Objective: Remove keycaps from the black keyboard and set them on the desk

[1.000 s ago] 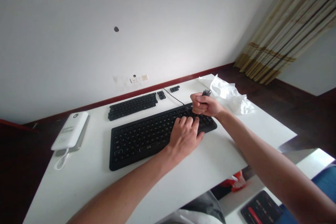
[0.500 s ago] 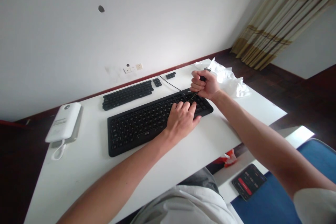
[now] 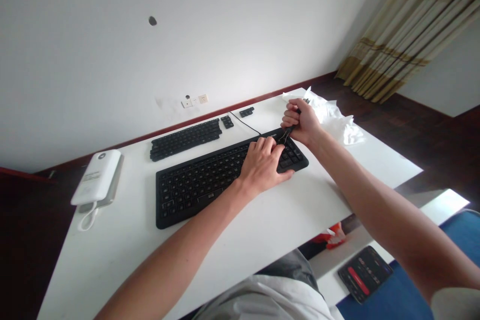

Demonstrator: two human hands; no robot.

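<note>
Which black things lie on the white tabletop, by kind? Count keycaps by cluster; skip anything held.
Wide black plastic keyboard: 1
Clusters of small black keycaps: 3
Thin black cable: 1
Total: 5

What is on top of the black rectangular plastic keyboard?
On the keyboard, the bare left hand rests over the right half. A black-handled wire tool, gripped by the bare right hand, points down there. Whatever lies beneath the left palm is covered.
</note>
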